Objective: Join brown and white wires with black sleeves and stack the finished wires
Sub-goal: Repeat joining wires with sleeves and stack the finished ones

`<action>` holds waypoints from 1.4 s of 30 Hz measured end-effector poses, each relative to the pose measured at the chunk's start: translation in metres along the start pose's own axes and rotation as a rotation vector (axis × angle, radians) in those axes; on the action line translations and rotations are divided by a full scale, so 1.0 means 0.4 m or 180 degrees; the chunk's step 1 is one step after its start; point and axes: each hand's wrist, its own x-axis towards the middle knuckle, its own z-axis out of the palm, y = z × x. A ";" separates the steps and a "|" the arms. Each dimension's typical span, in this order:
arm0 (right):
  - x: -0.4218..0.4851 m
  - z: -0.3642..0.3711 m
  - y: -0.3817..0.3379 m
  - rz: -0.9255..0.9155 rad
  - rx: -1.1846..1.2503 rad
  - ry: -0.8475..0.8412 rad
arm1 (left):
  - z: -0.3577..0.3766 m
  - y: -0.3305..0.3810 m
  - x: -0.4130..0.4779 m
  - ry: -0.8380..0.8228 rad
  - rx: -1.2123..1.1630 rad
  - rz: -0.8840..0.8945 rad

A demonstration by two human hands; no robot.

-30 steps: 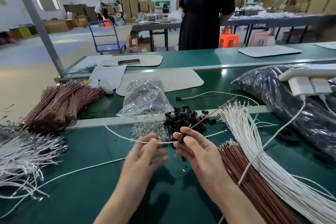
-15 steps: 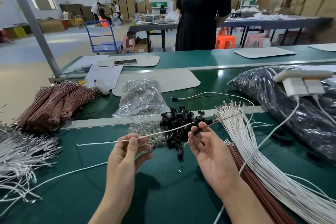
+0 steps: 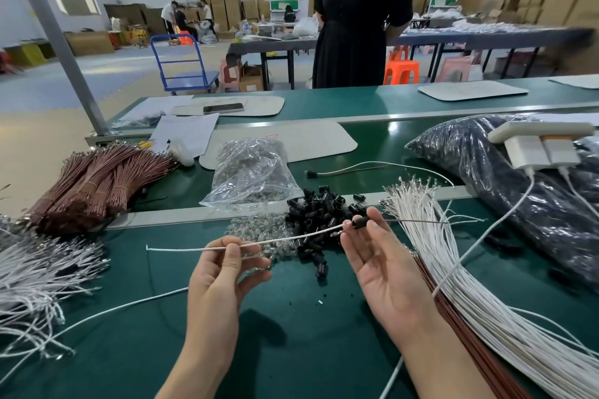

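Observation:
My left hand pinches a white wire that runs level above the green table. At that wire's right end, my right hand pinches a black sleeve between thumb and fingertips, palm up. A thin brown wire sticks out of the sleeve to the right. A heap of loose black sleeves lies just behind the held wire. White wires fan out at the right with brown wires tucked under them.
Bundled brown wires and a tangle of white wires lie at the left. A clear bag of metal parts sits at centre back, a dark plastic bag with a power strip at the right. A person in black stands beyond the table.
My hands have drawn apart from each other, stretching the white wire and the sleeved brown wire out level. The view has shifted slightly.

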 end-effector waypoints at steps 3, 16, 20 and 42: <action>-0.001 -0.002 0.005 0.0031 -0.0062 -0.0077 | 0.000 0.002 0.000 0.0025 0.0040 -0.0013; -0.011 0.015 0.014 0.0207 0.0114 -0.0115 | -0.001 0.001 -0.002 0.0046 0.0015 -0.0084; -0.013 0.014 0.017 0.0244 0.0166 -0.0123 | -0.007 -0.002 0.005 0.0296 0.0053 -0.0085; -0.021 0.030 0.080 0.0234 -0.0692 -0.0221 | 0.025 -0.014 -0.028 -0.0315 0.0410 -0.0361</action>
